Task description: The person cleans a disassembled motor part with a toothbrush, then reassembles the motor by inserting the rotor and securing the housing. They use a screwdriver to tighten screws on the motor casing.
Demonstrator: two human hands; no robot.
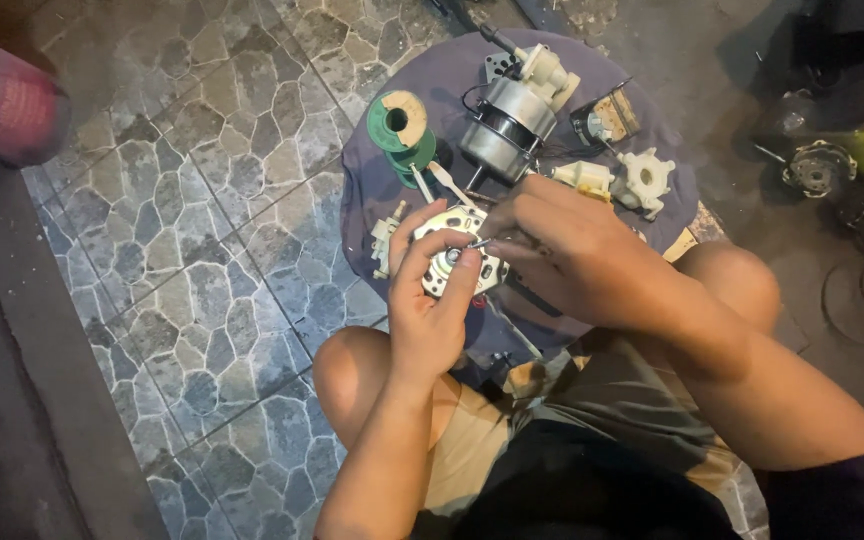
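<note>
The left hand (pixel 432 300) gripped the white motor end plate (pixel 457 255) over the grey cloth (pixel 372 200), steadying it, while the right hand (pixel 562 250) pinched what looked like a thin metal tool (pixel 479 242) against it.

The motor plate (pixel 449 262) in the hands looks like pale cast metal, dull and a little scuffed. The motor (pixel 505 128) behind it has a smooth, faintly shiny steel body and a cream plastic cap. The spool (pixel 401 127) is glossy green plastic with a tan paper face. The gear (pixel 646 178) is matt off-white plastic. All lie on a matt purple cloth (pixel 372 200). The floor (pixel 222 200) is rough grey stone-pattern tile.
</note>
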